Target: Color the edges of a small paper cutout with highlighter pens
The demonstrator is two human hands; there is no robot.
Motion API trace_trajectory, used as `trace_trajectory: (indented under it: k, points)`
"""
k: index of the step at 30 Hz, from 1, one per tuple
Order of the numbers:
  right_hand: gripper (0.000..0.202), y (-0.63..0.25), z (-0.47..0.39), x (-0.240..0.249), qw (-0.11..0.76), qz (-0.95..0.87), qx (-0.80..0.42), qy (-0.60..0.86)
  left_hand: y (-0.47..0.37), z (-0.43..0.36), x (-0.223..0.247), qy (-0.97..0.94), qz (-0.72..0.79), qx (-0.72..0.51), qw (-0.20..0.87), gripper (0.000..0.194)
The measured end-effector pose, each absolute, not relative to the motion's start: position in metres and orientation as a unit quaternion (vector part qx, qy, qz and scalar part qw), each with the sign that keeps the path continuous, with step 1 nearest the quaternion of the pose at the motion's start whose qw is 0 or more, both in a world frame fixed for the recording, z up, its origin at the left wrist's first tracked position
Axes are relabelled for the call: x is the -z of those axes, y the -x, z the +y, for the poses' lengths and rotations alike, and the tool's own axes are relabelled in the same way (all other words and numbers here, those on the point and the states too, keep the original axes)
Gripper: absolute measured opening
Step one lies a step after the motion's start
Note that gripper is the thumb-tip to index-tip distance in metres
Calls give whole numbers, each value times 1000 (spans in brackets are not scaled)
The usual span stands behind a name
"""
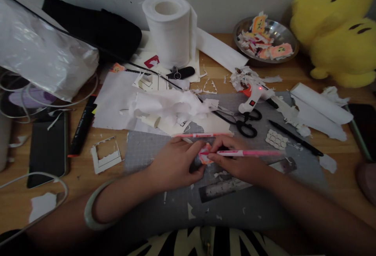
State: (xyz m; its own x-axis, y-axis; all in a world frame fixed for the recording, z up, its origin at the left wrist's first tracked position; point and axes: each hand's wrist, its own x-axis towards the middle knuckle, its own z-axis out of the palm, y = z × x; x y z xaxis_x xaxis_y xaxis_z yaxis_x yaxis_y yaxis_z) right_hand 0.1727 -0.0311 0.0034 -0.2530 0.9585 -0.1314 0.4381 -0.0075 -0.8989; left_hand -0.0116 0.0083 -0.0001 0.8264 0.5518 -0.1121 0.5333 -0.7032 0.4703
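My right hand (pixel 236 162) is closed around a pink marker (pixel 249 153), its tip down on a small orange-pink paper cutout (pixel 207 158). With thumb and fingers round the cutout's left side, my left hand (pixel 180 162) holds it on the grey cutting mat (pixel 164 201). Part of the cutout is hidden by the fingers. Just beyond my hands lies an orange marker (pixel 202 135). A clear ruler (pixel 226 189) rests on the mat below my right hand. Black-handled scissors (pixel 246 128) lie behind it.
A white glue gun (pixel 252 97) with a red light sits beyond the scissors. Behind stand a paper roll (pixel 169 32) and a metal bowl (pixel 289 40) of coloured cutouts. Phones lie left (pixel 48 146) and right (pixel 362 126). Yellow plush toys (pixel 337 40) fill the back right corner; paper scraps are scattered around.
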Motion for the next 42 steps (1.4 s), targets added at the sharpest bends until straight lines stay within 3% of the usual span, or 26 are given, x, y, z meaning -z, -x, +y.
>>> trace_trajectory:
  k: [42]
  points:
    - [15, -174, -30, -4, 271, -654, -482, 517, 11, 9, 0, -925, 289, -31, 243, 27]
